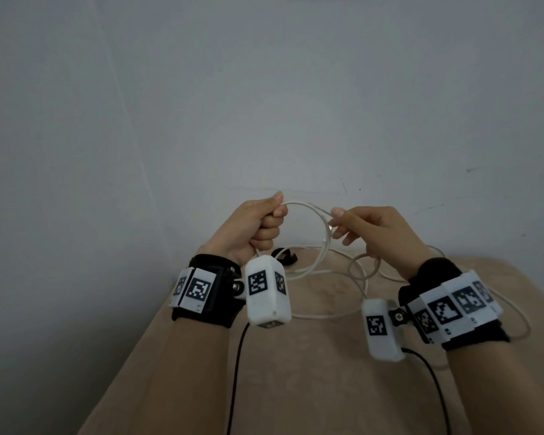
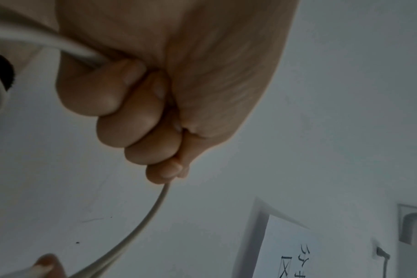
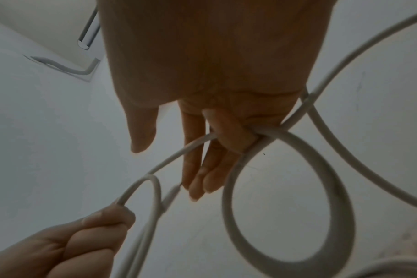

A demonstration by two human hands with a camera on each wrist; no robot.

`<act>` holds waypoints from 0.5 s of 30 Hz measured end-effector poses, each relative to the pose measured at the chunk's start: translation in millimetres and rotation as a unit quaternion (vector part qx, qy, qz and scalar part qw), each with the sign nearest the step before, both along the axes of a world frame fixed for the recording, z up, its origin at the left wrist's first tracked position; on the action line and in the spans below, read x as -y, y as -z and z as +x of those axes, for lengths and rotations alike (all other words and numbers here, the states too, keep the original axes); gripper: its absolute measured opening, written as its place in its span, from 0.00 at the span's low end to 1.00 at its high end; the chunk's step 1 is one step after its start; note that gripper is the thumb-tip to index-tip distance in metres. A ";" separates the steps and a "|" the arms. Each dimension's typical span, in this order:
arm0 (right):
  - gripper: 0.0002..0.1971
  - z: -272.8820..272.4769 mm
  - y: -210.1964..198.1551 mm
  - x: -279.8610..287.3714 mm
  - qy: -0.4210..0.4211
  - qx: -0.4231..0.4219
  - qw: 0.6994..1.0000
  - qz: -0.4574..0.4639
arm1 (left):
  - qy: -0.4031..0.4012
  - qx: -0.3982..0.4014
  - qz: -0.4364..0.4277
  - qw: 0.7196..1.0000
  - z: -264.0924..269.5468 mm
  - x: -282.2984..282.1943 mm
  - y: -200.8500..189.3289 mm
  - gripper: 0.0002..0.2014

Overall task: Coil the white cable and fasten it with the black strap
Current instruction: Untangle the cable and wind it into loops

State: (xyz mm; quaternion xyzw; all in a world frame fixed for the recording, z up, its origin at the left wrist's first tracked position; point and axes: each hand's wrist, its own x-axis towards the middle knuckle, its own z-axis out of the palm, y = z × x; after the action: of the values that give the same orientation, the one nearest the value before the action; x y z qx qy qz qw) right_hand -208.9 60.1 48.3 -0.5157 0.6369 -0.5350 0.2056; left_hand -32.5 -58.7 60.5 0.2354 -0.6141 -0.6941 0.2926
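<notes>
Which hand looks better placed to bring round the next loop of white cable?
Probably the right hand. The left hand is fisted round the white cable, anchoring the coil, while the right pinches it lightly, its other fingers straight and free.

I see my left hand (image 1: pixel 258 222) left of my right hand (image 1: pixel 374 233), the cable (image 1: pixel 308 208) between them; the strap (image 1: pixel 285 255), probably on the table (image 1: pixel 296 387), lies beyond.

I see both forearms raised side by side, wrists banded. My left hand (image 1: pixel 258 222) is clenched in a tight fist around the white cable (image 1: pixel 299 205). My right hand (image 1: pixel 374 229) pinches that cable, its other fingers (image 3: pixel 202 180) loosely extended.
</notes>
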 end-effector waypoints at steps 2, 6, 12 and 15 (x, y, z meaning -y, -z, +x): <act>0.15 1.5 -0.6 -0.8 -0.005 0.000 1.000 0.007 | -0.008 -0.023 0.012 1.000 0.4 0.3 -1.4 0.20; 0.14 8.6 -1.5 1.1 -0.029 0.033 0.999 -0.004 | -0.015 -0.042 0.019 0.999 -3.6 -0.5 -1.2 0.20; 0.09 10.7 -2.3 1.3 -0.043 0.085 0.995 -0.036 | -0.012 -0.035 0.023 0.999 -3.5 1.4 2.0 0.20; 0.08 12.4 -2.7 1.0 -0.043 0.087 0.994 -0.042 | -0.002 -0.032 0.036 0.999 -2.7 1.4 3.1 0.19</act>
State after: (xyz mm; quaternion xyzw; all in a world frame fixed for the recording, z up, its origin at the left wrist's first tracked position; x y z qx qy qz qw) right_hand -196.5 59.1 51.0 -0.5026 0.5708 -0.5943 0.2613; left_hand -35.2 -60.1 57.4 0.2245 -0.5789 -0.7222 0.3048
